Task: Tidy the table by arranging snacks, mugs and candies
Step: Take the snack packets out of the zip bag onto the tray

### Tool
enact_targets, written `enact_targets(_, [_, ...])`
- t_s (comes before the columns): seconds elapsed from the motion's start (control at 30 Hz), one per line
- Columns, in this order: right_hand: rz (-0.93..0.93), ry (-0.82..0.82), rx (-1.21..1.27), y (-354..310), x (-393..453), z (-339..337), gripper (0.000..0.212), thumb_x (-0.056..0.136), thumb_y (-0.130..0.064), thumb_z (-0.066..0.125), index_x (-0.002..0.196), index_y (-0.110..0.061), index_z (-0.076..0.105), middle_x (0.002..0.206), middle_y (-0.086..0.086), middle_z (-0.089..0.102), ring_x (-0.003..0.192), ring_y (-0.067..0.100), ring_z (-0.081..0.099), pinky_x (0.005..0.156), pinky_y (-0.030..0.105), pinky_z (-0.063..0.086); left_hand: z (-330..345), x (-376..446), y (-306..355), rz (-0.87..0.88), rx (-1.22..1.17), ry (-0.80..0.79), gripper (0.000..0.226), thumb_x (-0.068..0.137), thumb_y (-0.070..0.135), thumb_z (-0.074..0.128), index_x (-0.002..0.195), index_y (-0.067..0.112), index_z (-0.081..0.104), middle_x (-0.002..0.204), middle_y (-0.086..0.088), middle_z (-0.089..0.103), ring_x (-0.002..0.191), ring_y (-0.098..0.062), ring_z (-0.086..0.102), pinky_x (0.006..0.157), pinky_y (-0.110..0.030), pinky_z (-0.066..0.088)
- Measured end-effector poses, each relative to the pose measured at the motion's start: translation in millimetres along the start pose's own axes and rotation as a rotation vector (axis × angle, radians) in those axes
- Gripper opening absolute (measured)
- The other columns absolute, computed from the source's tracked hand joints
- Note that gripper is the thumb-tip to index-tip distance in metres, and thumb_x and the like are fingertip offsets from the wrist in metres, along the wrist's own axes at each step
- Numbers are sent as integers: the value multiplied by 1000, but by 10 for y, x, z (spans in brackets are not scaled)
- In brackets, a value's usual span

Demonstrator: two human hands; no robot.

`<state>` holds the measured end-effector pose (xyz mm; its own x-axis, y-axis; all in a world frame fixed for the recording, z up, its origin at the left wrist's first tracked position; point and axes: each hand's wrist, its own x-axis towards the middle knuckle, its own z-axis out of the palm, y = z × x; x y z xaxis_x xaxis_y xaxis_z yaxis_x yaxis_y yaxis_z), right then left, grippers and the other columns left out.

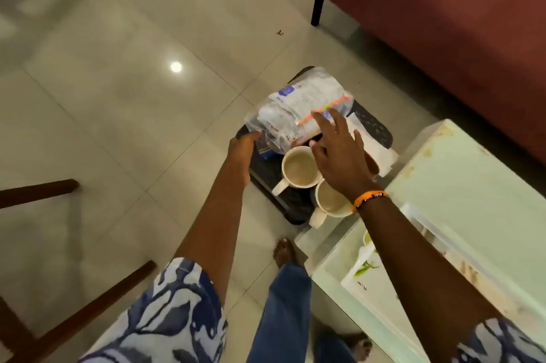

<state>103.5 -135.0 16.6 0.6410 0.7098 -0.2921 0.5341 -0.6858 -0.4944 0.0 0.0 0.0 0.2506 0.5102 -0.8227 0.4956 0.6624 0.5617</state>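
Two mugs (298, 167) crowd the dark tray (373, 126), so we keep our left grip (245, 147) clamped on the snack bag (298, 108). Our right hand (339, 156) hovers with fingers spread, ready to steady it.

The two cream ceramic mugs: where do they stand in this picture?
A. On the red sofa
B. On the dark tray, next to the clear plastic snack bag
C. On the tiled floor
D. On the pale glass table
B: both cream ceramic mugs stand on the dark tray, near the clear plastic snack bag that the left hand holds at its edge.
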Motion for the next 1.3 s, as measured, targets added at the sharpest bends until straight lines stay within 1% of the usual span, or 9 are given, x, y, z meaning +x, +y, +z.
enact_targets(0.17, [114, -143, 54, -4, 398, 115, 57, 94, -31, 43, 144, -28, 16, 158, 6, 10, 141, 32, 24, 115, 57, 9, 75, 277, 47, -61, -98, -101, 49, 89, 30, 54, 134, 15, 41, 138, -12, 48, 123, -30, 47, 106, -44, 38])
enact_targets(0.47, [90, -220, 279, 63, 450, 193, 62, 95, -24, 45, 146, -27, 11, 158, 3, 8, 144, 23, 16, 116, 37, 21, 165, 530, 200, 2, -52, -4, 41, 79, 22, 70, 113, 2, 60, 112, -13, 64, 99, -26, 61, 87, -33, 50])
enact_targets(0.57, [98, -194, 408, 98, 458, 117, 60, 95, -19, 45, 146, -22, 14, 157, 3, 16, 145, 18, 15, 118, 36, 20, 246, 545, 332, 123, -72, 81, 7, 83, 12, 63, 78, 8, 62, 86, -9, 63, 80, -21, 56, 60, -18, 50])
enact_targets(0.63, [112, -164, 431, 128, 431, 67, 61, 95, -22, 46, 146, -20, 13, 156, 3, 20, 143, 18, 20, 115, 30, 18, 326, 490, 411, 216, -56, 94, 18, 87, 12, 59, 69, 13, 54, 73, 0, 58, 67, -12, 52, 43, -7, 42])
enact_targets(0.87, [338, 105, 820, 102, 238, -278, 41, 99, -29, 32, 137, -16, 39, 145, 11, 41, 133, 28, 39, 113, 42, 31, 692, -138, 581, 645, 65, -125, 5, 91, 8, 48, 86, 10, 48, 86, -3, 59, 80, -12, 59, 60, -23, 50])
enact_targets(1.0, [495, 171, 1413, 197, -173, -624, 47, 93, -50, 31, 115, -20, 60, 117, 4, 65, 94, 18, 67, 71, 30, 58, 875, -708, 431, 1009, 395, -356, 29, 90, 3, 47, 117, 9, 56, 125, -11, 59, 120, -17, 51, 94, -22, 50])
enact_targets(1.07, [524, 193, 1523, 385, -470, -750, 44, 92, -50, 34, 110, -21, 61, 105, 3, 69, 86, 16, 70, 63, 26, 57, 953, -958, 236, 1190, 627, -428, 34, 90, 6, 46, 121, 12, 57, 128, -8, 59, 127, -17, 46, 108, -46, 38])
enact_targets(1.2, [608, 151, 1821, 846, -1273, -952, 79, 71, -67, 46, 131, -15, 49, 129, 12, 59, 117, 32, 57, 96, 54, 46, 1107, -1406, -301, 1406, 964, -482, 35, 84, 9, 54, 119, 16, 59, 122, -9, 64, 128, -31, 46, 102, -67, 26])
enact_targets(1.3, [575, 51, 1979, 1118, -1955, -971, 62, 78, -58, 41, 122, -15, 55, 113, 13, 69, 98, 32, 68, 73, 49, 59, 1205, -1767, -886, 1501, 1090, -617, 38, 80, 0, 60, 115, 16, 61, 116, -5, 67, 127, -32, 47, 100, -63, 35])
